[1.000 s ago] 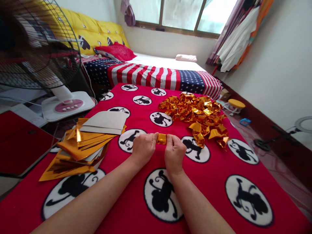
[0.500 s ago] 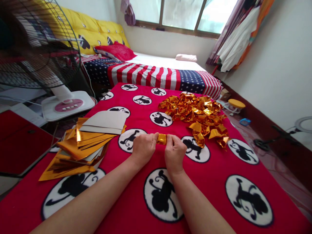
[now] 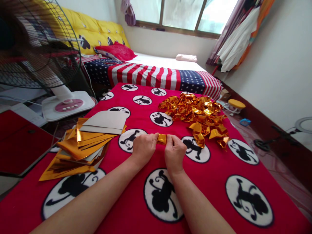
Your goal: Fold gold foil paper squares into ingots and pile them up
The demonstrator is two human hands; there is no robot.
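Observation:
A small folded piece of gold foil paper (image 3: 161, 139) spans the gap between my two hands, just over the red cloth (image 3: 126, 201) with its black monkey figures. My left hand (image 3: 144, 148) is closed on the paper's left end, and my right hand (image 3: 175, 151) pinches its right end. Both ends are hidden by the fingers. To the left lies an uneven stack of flat gold sheets (image 3: 80, 146), with grey-white sheets (image 3: 104, 122) on top. A heap of folded, crinkled gold foil pieces (image 3: 195, 110) sits beyond my right hand.
At the left stands a fan (image 3: 68, 102) on a white base, beside a dark red panel (image 3: 24, 143). Behind the table is a bed (image 3: 148, 74) with a striped, starred cover. A yellow stool (image 3: 236, 104) and a blue object (image 3: 245, 122) are on the floor at right.

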